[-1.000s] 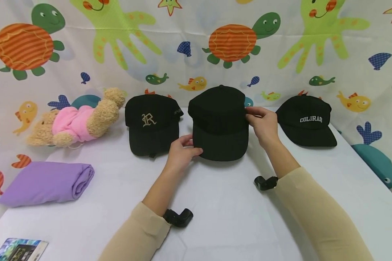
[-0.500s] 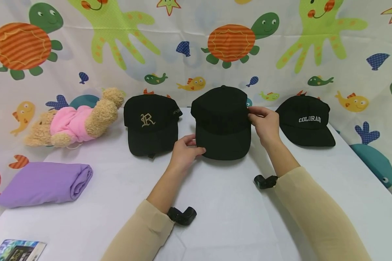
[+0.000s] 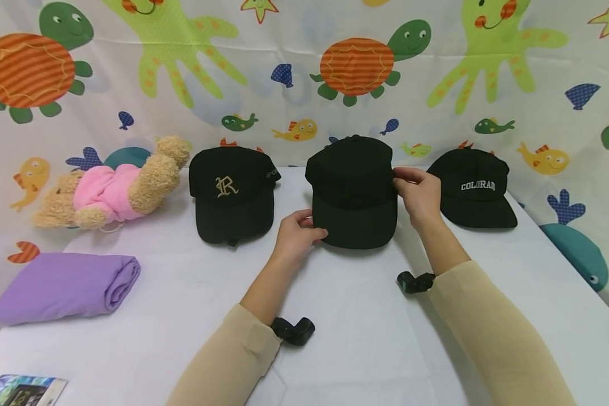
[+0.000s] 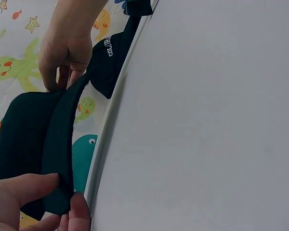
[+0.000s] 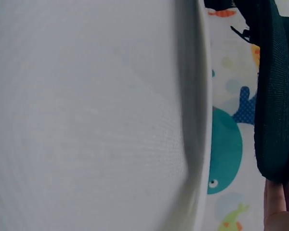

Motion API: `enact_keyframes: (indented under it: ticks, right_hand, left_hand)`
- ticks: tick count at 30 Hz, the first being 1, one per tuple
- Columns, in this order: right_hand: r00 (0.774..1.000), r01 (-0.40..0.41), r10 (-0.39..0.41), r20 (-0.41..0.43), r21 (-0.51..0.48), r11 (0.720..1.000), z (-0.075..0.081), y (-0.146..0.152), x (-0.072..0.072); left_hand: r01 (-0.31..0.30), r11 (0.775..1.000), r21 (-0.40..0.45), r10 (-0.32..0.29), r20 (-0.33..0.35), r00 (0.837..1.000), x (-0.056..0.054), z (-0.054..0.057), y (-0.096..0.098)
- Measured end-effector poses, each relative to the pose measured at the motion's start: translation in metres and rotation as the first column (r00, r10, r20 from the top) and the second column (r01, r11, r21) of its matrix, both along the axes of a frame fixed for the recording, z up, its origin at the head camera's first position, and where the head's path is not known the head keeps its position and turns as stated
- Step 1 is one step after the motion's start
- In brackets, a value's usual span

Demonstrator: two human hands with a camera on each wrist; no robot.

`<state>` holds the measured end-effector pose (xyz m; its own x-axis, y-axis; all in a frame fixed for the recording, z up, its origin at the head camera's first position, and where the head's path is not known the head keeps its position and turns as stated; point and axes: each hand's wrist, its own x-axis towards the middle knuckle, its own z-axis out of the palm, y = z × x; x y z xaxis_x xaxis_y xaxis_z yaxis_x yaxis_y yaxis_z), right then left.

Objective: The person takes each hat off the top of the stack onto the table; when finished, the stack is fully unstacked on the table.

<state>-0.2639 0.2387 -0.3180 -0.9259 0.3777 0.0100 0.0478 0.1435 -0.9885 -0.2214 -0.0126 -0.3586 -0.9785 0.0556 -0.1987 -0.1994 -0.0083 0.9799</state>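
A plain black baseball cap faces me between both hands, its brim hanging down. My left hand pinches the left edge of the brim, the thumb in front; the left wrist view shows this thumb on the brim. On the opposite side, my right hand holds the cap's edge where crown and brim meet, its fingertips partly hidden. Whether the cap touches the table cannot be told. To its left stands a black cap with a gold R; to its right, a black COLORADO-lettered cap, partly behind my right hand.
A teddy bear in pink lies at the back left of the white table. Folded purple cloth lies nearer, and a printed packet sits at the front left corner. A sea-animal curtain hangs behind.
Both hands have shifted the plain cap slightly to the right, away from the R cap and closer to the lettered one. Their hold looks the same. The head view has drifted a little.
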Motion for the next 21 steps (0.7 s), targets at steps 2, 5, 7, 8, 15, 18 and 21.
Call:
enact_keyframes:
  ticks: [2,5,7,8,15,18,21]
  right_hand:
    - [1.000,0.008,-0.008,0.005,-0.010,1.000,0.000,0.003,0.000]
    - [1.000,0.021,-0.021,0.008,-0.020,1.000,0.000,0.008,0.001]
    - [1.000,0.026,-0.026,0.016,-0.025,0.999,0.000,0.011,0.002]
    - [0.999,0.030,-0.029,0.020,-0.023,0.999,-0.001,0.012,0.002]
    - [0.996,0.079,-0.078,0.035,-0.036,0.996,-0.005,0.023,0.002]
    - [0.994,0.099,-0.098,0.045,-0.028,0.995,-0.007,0.029,0.001]
    - [0.991,0.122,-0.120,0.057,-0.015,0.992,-0.008,0.035,0.001]
  left_hand:
    - [0.002,1.000,-0.001,-0.002,0.004,1.000,-0.001,0.001,0.004]
    - [0.007,1.000,-0.007,-0.007,0.005,1.000,-0.002,0.000,0.009]
    - [0.009,1.000,-0.011,-0.009,0.007,1.000,-0.002,0.000,0.013]
    - [0.009,1.000,-0.014,-0.009,0.007,1.000,-0.002,-0.001,0.015]
    - [0.023,1.000,-0.018,-0.023,0.008,1.000,-0.004,0.000,0.029]
    - [0.034,0.999,-0.028,-0.034,0.001,0.999,-0.006,0.000,0.035]
    - [0.056,0.998,-0.033,-0.057,-0.002,0.998,-0.009,0.001,0.040]
